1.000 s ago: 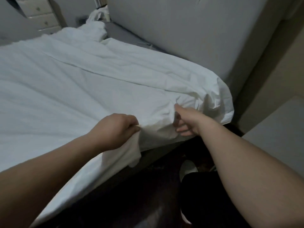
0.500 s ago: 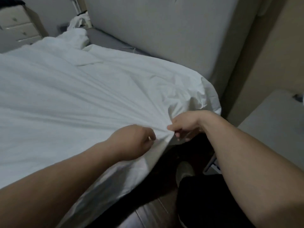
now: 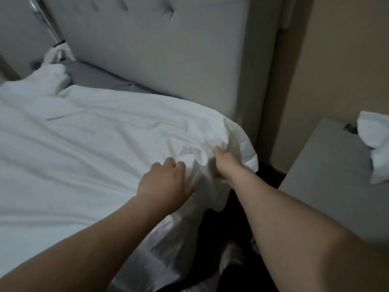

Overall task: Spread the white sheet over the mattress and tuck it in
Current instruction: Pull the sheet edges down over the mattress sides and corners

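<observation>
Dim bedroom, padded headboard (image 3: pixel 160 49). White sheet (image 3: pixel 84 148): light, limp, bunches easily. Both hands' fingers (image 3: pixel 169 163) clamp gathered corner fabric; best hold there.

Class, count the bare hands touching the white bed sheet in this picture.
2. The left hand presses the white cotton sheet near the mattress corner; the right hand grips bunched fabric just beside it.
</observation>
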Demonstrator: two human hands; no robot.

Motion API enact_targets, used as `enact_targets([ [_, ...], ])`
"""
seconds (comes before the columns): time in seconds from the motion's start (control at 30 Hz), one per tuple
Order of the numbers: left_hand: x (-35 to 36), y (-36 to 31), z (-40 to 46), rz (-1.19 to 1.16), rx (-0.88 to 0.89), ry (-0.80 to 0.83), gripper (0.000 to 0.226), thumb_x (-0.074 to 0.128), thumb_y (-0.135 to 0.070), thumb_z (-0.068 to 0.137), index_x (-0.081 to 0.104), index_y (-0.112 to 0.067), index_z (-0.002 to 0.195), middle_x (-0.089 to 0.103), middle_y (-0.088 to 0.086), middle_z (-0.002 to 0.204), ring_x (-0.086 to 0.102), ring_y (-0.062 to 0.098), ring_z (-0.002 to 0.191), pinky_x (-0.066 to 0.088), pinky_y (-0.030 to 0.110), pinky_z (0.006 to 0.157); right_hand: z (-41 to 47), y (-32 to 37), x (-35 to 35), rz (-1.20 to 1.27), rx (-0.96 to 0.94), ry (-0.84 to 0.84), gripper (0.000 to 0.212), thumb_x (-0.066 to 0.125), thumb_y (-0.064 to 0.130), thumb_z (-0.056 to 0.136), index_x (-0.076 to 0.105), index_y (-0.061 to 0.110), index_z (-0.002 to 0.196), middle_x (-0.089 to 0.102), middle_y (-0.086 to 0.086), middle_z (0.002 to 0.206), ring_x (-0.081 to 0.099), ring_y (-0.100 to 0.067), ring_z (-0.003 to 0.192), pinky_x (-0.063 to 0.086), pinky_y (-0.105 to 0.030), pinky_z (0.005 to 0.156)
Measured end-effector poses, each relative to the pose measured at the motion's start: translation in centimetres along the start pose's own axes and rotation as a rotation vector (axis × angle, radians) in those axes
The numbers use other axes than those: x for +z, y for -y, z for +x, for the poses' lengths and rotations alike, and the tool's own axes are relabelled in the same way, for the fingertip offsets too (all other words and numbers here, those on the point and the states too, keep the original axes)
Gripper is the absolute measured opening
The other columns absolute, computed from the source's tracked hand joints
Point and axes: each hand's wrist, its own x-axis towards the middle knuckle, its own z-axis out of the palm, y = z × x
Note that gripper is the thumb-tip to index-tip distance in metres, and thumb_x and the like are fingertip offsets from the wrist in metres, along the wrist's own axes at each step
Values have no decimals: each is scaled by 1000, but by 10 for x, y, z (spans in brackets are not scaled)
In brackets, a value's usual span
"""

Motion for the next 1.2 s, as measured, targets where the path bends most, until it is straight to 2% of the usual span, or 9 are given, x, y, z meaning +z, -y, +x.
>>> enact_targets([
  [0.23,14,7,22,64,120,-121,8,58,-16,96,52,-21,100,35,-3,91,42,20,78,39,34,58,11,-1,-6,-97,-184,33,47,39,44,102,65,12,124,66,-15,125,62,-37,113,53,-53,102],
  [0.43,11,-11,22,-61,297,-268,34,65,-21,95,39,-19,74,46,-1,69,41,24,57,31,34,48,2,23,-53,368,-183,-553,45,36,27,103,69,-1,115,68,-21,118,62,-37,110,44,-34,85],
  [0.57,18,-16,20,-117,329,-294,28,62,-21,97,42,-20,76,48,0,70,47,27,59,40,37,49,-7,25,-70,428,-195,-717,34,39,24,101,67,5,102,69,-20,112,60,-37,100,38,-35,75],
  [0.67,24,-17,12,-118,344,-115,10,51,-24,101,56,-22,93,59,1,85,60,28,76,51,39,64,15,-9,-58,324,47,-500,42,43,23,103,58,6,138,60,-17,139,58,-38,123,49,-40,99],
  [0.77,29,-21,-2,-52,395,60,20,43,-33,103,61,-24,102,66,2,100,64,29,92,52,39,73,25,-27,-43,224,270,-332,60,57,23,95,42,3,149,45,-21,151,52,-43,132,47,-48,108],
  [0.87,35,-18,-14,-83,428,-124,27,42,-40,94,64,-25,97,65,0,97,63,29,92,55,42,73,0,5,-33,-20,-36,-469,59,52,43,99,46,6,144,45,-20,150,50,-43,133,43,-45,106],
  [0.93,34,-14,-20,-79,358,-233,30,47,-42,87,65,-26,105,63,0,104,61,30,97,54,43,75,-17,25,-15,-139,-191,-335,75,44,63,96,51,3,141,54,-21,145,53,-40,132,43,-44,106],
  [1.0,32,-6,-24,-31,227,-278,38,56,-42,81,63,-23,114,60,2,112,58,33,103,52,44,77,-28,30,8,-219,-163,-139,89,41,71,95,45,-1,146,53,-23,148,53,-40,134,42,-43,108],
  [1.2,33,37,-30,61,-39,-192,33,75,-29,84,44,-18,90,52,5,88,53,30,76,45,39,57,-41,30,25,-375,-331,69,39,36,25,109,62,-1,120,65,-26,121,64,-39,111,54,-45,97],
])
